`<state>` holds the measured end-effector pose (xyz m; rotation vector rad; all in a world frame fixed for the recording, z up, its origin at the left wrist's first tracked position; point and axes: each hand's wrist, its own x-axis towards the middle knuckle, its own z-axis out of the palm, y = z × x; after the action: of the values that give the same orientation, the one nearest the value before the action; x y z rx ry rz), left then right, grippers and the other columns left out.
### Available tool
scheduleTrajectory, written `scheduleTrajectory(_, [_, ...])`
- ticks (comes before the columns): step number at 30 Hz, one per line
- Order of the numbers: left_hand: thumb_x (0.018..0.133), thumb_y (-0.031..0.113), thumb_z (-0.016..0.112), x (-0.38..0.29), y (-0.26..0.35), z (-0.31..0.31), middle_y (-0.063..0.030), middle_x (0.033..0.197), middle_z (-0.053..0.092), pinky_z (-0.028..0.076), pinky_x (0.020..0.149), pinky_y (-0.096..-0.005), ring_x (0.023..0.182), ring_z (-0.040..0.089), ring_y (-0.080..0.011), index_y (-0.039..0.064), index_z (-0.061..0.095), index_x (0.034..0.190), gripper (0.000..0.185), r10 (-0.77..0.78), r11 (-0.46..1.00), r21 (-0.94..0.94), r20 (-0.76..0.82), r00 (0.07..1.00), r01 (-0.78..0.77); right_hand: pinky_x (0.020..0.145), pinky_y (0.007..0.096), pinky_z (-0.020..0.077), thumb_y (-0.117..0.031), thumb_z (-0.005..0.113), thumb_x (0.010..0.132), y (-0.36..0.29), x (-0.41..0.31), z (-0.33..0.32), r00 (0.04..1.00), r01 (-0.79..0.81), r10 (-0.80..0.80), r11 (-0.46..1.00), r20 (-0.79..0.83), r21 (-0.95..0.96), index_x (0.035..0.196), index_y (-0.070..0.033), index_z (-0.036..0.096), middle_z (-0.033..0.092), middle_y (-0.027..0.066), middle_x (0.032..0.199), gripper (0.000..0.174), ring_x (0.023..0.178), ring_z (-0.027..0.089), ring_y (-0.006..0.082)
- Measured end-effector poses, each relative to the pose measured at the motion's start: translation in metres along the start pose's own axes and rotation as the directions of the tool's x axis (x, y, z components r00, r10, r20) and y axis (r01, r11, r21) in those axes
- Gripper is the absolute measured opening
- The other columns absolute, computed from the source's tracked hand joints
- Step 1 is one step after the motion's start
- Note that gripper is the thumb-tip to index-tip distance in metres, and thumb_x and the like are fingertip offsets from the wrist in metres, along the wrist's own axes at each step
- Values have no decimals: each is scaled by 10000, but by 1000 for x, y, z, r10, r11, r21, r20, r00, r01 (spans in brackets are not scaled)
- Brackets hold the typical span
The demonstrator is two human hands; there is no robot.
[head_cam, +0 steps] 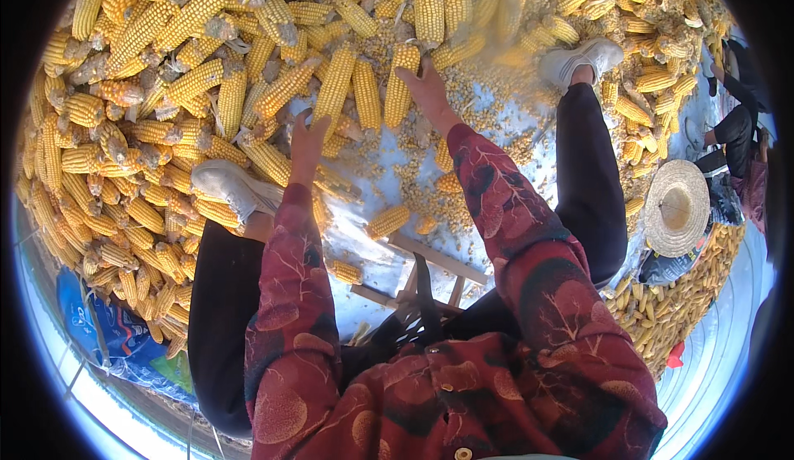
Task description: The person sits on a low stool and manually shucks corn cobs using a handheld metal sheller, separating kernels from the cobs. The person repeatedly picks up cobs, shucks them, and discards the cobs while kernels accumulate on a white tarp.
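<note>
My left hand (308,144) is by the lower end of a long yellow ear of corn (336,82). Thumb and fingers are apart, and the fingertips are close to the ear; contact is unclear. My right hand (432,94) has its thumb across another husked ear of corn (400,97), with the fingers along that ear's right side. Between these two ears stands a thinner corn ear (366,94). Loose kernels (428,156) lie scattered on the pale sheet (372,181) below my hands. A motion-blurred ear (502,17) shows beyond my right hand.
A large heap of husked corn (142,137) rises ahead and to the left. My shoes (226,184) rest among the ears. A wooden frame (440,258) lies between my legs. To the right are a straw hat (676,207), other people (738,131) and more corn (676,299).
</note>
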<state>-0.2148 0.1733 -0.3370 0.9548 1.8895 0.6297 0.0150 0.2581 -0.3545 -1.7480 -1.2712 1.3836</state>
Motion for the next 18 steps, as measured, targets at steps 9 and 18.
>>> scheduleTrajectory(9, [822, 267, 608, -6, 29, 32, -77, 974, 594, 481, 588, -285, 736, 596, -159, 42, 456, 1192, 459, -287, 858, -388, 184, 940, 338, 896, 367, 410, -536, 604, 744, 7, -3, 13, 967, -120, 130, 991, 218, -56, 1214, 68, 460, 553, 249, 1142, 779, 1043, 555, 329])
scheduleTrajectory(18, [861, 313, 528, -35, 17, 40, -22, 1018, 572, 459, 694, -323, 895, 562, -146, 103, 460, 1174, 384, -176, 672, -660, 298, 938, 335, 647, 322, 500, -598, 593, 736, -2, -48, 22, 907, -337, 259, 919, 332, 203, 1138, 112, 461, 603, 179, 947, 827, 796, 623, 233])
